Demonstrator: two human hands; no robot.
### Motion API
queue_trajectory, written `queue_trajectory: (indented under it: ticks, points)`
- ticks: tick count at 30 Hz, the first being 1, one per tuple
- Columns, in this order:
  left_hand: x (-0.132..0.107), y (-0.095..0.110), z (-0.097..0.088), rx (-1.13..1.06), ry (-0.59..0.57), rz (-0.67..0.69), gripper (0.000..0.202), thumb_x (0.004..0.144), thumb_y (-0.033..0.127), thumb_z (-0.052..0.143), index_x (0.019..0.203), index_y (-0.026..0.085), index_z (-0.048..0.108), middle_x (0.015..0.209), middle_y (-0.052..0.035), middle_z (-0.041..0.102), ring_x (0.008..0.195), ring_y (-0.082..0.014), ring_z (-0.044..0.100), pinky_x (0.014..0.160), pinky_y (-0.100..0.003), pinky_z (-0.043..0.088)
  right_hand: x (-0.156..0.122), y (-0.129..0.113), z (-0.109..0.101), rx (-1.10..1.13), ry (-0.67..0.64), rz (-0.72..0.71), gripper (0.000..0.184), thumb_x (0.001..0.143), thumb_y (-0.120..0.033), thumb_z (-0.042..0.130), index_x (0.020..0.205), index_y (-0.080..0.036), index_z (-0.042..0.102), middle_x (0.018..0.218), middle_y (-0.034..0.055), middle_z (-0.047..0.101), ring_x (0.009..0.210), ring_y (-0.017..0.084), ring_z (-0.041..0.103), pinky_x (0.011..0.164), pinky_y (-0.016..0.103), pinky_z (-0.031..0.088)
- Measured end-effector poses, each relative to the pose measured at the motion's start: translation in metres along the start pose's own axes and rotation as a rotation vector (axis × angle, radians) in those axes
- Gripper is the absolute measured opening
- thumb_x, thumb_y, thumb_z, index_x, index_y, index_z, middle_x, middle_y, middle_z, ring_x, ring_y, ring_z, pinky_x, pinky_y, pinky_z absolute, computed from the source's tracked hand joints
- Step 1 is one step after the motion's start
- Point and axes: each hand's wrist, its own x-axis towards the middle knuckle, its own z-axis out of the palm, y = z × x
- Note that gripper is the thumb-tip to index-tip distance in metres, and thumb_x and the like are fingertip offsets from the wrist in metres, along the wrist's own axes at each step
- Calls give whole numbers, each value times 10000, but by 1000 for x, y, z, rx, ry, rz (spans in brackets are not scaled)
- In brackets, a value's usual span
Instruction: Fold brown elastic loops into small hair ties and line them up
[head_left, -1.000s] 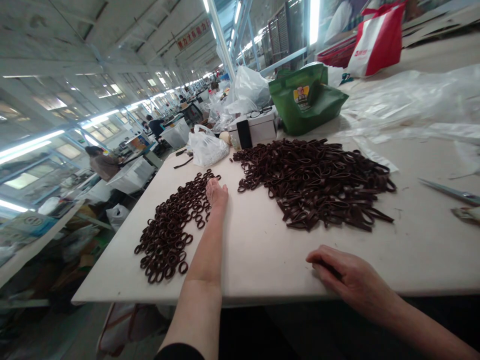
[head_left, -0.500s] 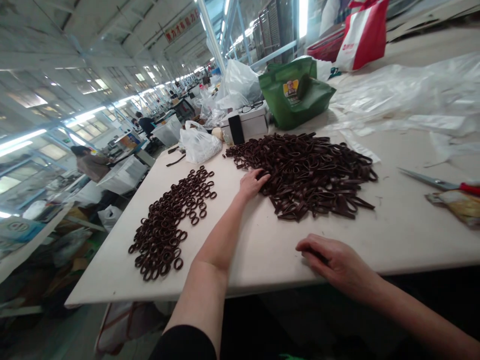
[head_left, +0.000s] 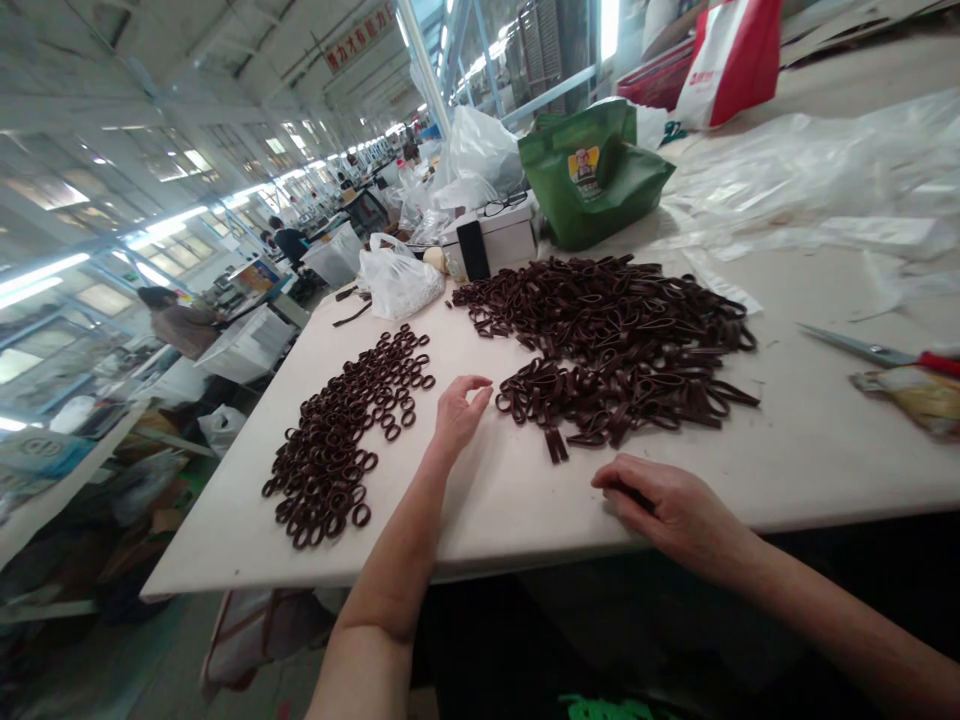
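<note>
My left hand point(head_left: 460, 412) is just above or on the table, beside the left edge of a large heap of dark brown strap loops point(head_left: 600, 310). Its thumb and forefinger are apart, with nothing visible between them. My right hand point(head_left: 667, 508) rests near the table's front edge, below the heap. Those fingers are curled in towards the thumb, and whatever they may hold is hidden in shadow. A short dark piece point(head_left: 556, 445) lies at the heap's front. On the left, many small round brown rings point(head_left: 330, 450) are spread in a separate pile.
Scissors point(head_left: 862, 347) with red handles lie at the right beside a crumpled packet point(head_left: 911, 395). Behind the heap stand a green bag point(head_left: 592, 180), a white box point(head_left: 510, 240), a dark phone-like object point(head_left: 472, 250) and a white plastic bag point(head_left: 397, 280). Clear plastic sheeting point(head_left: 817, 180) covers the back right.
My left hand has drawn back leftward from the heap. The heap's front loops have shifted left and towards me, opening a gap in its left side. My right hand has barely moved.
</note>
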Motion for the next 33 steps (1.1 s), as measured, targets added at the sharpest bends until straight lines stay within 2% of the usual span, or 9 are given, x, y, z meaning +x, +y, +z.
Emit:
queue_trajectory:
  ticks: [3, 11, 13, 18, 20, 24, 27, 31, 33]
  points:
    - [-12, -8, -9, 21, -24, 0, 96, 845, 159, 656, 908, 196, 718, 931, -27, 704, 910, -175, 650, 890, -314, 500, -1, 2, 1, -3, -2, -6, 159, 931, -208, 481, 975, -220, 633, 898, 15, 680, 806, 161, 656, 726, 277, 495]
    - [-11, 2, 10, 290, -151, 142, 52, 838, 229, 709, 857, 256, 748, 950, -18, 690, 940, -184, 615, 886, -297, 478, -1, 2, 0, -35, -7, -11, 156, 940, -217, 472, 969, -219, 625, 879, 19, 672, 787, 160, 653, 710, 275, 496]
    - [-8, -2, 2, 350, -102, 98, 58, 844, 209, 691, 828, 237, 739, 945, -39, 686, 938, -202, 609, 892, -322, 475, 0, 1, 0, -30, -3, -12, 158, 936, -211, 473, 967, -217, 628, 877, 20, 673, 787, 160, 654, 711, 274, 498]
    - [-5, -13, -25, 479, 254, -147, 128, 833, 227, 685, 957, 197, 696, 1019, -94, 670, 1010, -264, 594, 923, -399, 457, 1, -2, -1, -23, 8, -14, 164, 928, -216, 476, 949, -215, 639, 872, 33, 684, 787, 171, 659, 705, 280, 502]
    - [-5, -5, -21, 365, 183, -148, 120, 871, 295, 654, 939, 199, 682, 932, -67, 681, 912, -232, 622, 856, -359, 478, 2, -4, -2, -27, 5, -4, 168, 927, -221, 472, 935, -215, 640, 866, 38, 687, 781, 175, 658, 701, 285, 503]
    - [-10, 25, 11, 233, -140, -131, 183, 869, 396, 667, 871, 213, 678, 808, -27, 677, 767, -193, 629, 743, -312, 486, 4, -7, -1, -14, -2, 11, 179, 916, -212, 468, 914, -212, 647, 865, 45, 693, 793, 183, 658, 703, 294, 509]
    - [-13, 37, 29, 253, -162, -72, 117, 857, 319, 686, 836, 205, 672, 829, -39, 671, 805, -204, 629, 762, -324, 492, 4, -11, -3, 69, 14, 66, 181, 917, -213, 468, 946, -209, 646, 880, 53, 694, 798, 188, 661, 722, 303, 521]
    - [-13, 30, 27, 99, -119, -36, 92, 827, 255, 706, 859, 176, 671, 876, -61, 672, 773, -205, 638, 776, -360, 519, 0, -24, -31, 410, 249, 190, 247, 956, -285, 518, 1198, -243, 545, 1069, 74, 667, 802, 159, 664, 701, 272, 550]
    - [-10, 28, 15, 43, -68, -44, 274, 828, 347, 712, 1015, 154, 657, 1051, -116, 665, 884, -232, 654, 791, -378, 537, -6, -30, -53, 469, 433, 189, 339, 977, -345, 539, 1300, -250, 495, 1255, 94, 596, 971, 184, 652, 808, 318, 565]
